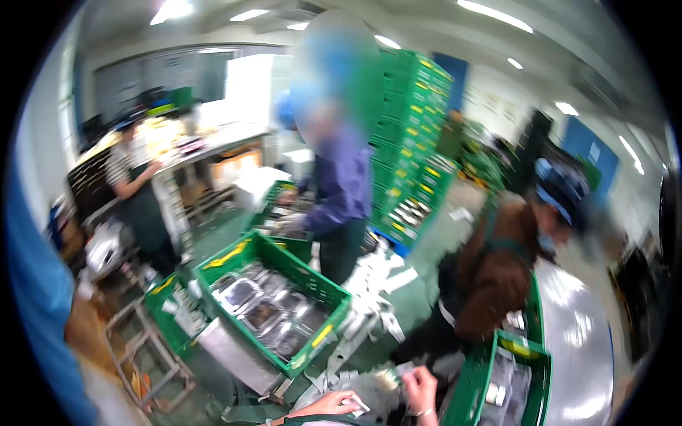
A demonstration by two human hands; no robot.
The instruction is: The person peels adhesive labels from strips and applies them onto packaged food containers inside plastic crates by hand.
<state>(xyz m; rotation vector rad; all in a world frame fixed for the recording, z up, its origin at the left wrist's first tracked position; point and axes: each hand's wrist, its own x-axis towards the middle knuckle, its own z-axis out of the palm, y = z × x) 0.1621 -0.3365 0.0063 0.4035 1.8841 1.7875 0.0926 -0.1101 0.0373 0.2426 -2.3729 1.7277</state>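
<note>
White, small and slightly blurred, a flat piece (358,405) is pinched at the fingertips of the left hand (330,404), low in the view near the bottom edge; what is on it is too small to make out, and the wrist behind it runs out of sight beside a dark green edge of cloth. The right hand (420,389), just across from it, has its fingers curled in, with a thin band round the wrist; a pale scrap (404,369) shows at the fingertips, but I cannot tell whether they press on it or merely touch it. Between and beyond the hands lies a cloudy, see-through heap that looks like plastic film, with a small yellowish patch (388,380) too smeared to name. Farther out to the left, a green crate (245,245) holds dark-filled trays under clear lids, their contents hard to read through the glare. On the right, another green crate (545,376), cut off by the lower edge, holds more packs, beside a shiny metal table (582,341). A person in brown (497,284) bends near that crate, partly hiding what lies behind. Beyond the left crate, a person in purple (341,184) stands with the head blurred out, before tall stacked green crates (405,135), and white strips (369,298) litter the floor
</note>
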